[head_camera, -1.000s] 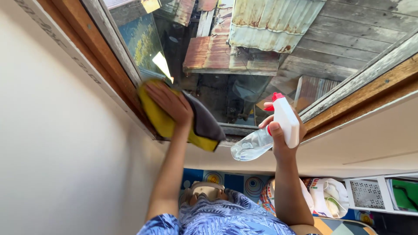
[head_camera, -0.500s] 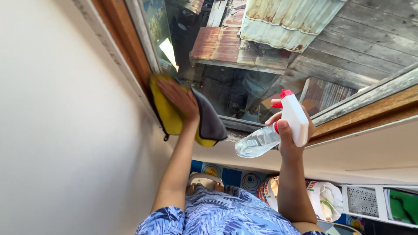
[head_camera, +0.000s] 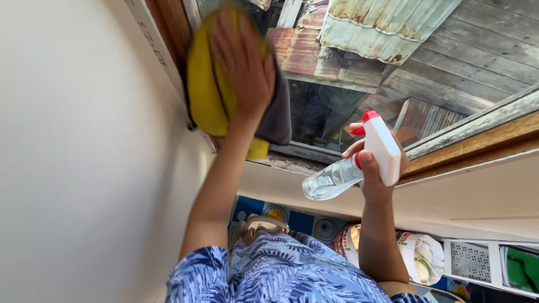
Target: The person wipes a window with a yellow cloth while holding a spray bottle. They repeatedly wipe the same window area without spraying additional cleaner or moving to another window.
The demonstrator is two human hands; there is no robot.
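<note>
My left hand presses a yellow and grey cloth flat against the window glass, close to the left wooden frame. The cloth hangs below my wrist and is blurred with motion. My right hand grips a clear spray bottle with a white and red trigger head, held just in front of the lower window frame, nozzle toward the glass. A forefinger rests at the red trigger.
A white wall fills the left side. The sill and wooden frame run along the right. Below are a patterned floor mat, a white bag and white trays. Rusty roofs show through the glass.
My left hand has swept the cloth up the glass along the left frame. The right hand and spray bottle have stayed almost still.
</note>
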